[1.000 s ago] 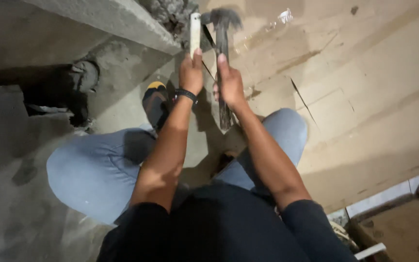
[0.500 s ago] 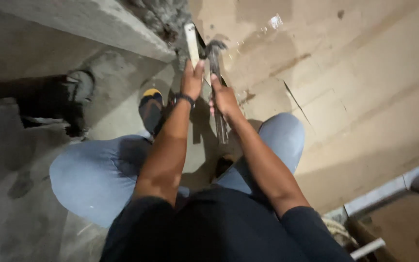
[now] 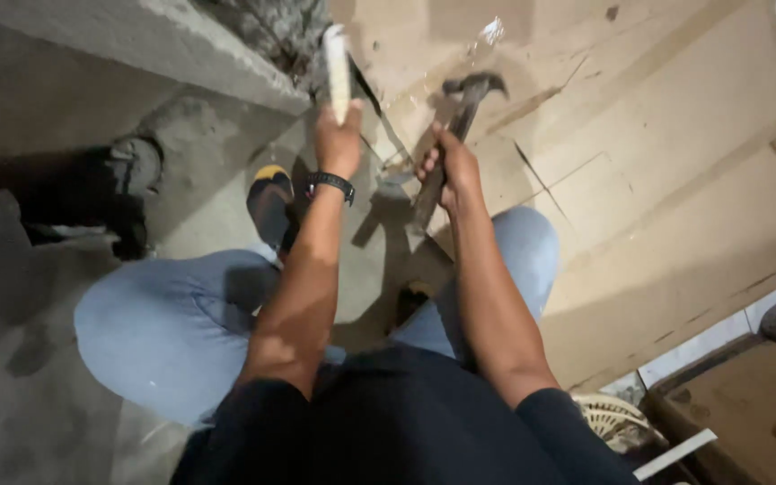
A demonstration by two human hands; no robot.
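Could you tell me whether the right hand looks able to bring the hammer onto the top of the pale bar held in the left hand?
Probably yes: the hammer in the right hand is raised beside the pale bar, which the left hand holds upright, with nothing between them.

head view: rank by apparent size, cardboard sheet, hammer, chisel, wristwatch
1. Cardboard sheet, by far the largest.
2. Hammer in the right hand.
3. Chisel in the left hand; part hidden in the grip, so unsure against the hammer.
4. Wristwatch.
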